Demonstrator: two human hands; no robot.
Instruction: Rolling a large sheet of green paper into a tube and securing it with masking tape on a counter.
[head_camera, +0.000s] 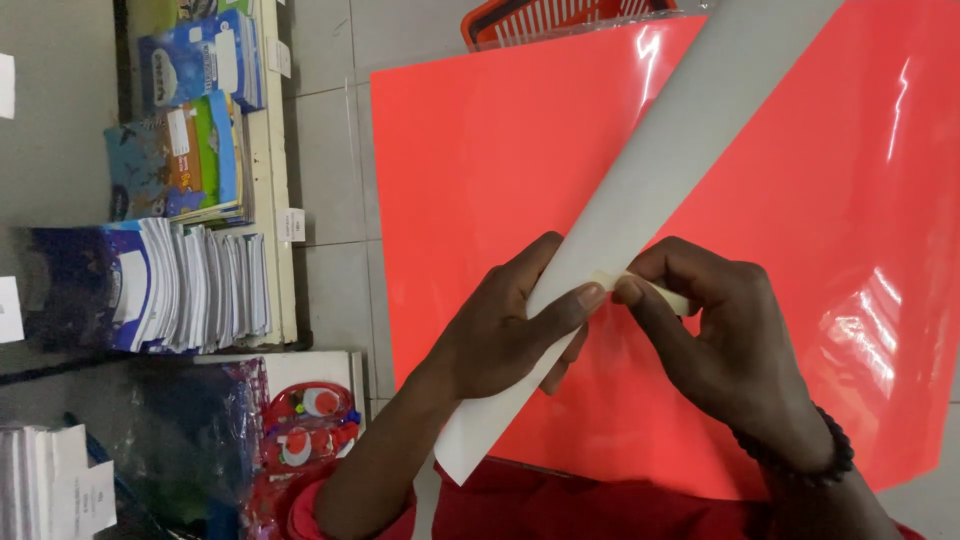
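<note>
A long roll of pale grey paper (680, 150) runs diagonally from my lap to the upper right. My left hand (505, 330) wraps around its lower part, thumb on top. My right hand (715, 335) pinches a small strip of pale tape (650, 290) against the roll, fingertip to my left thumb. Under both lies a large glossy red sheet (480, 160) on the floor.
A shelf (272, 180) on the left holds stacks of booklets (190, 285) and colourful exercise books (180, 160). Packaged red items (305, 430) sit at lower left. A red plastic basket (545, 18) stands beyond the sheet's top edge. Grey floor tiles (335, 150) show between.
</note>
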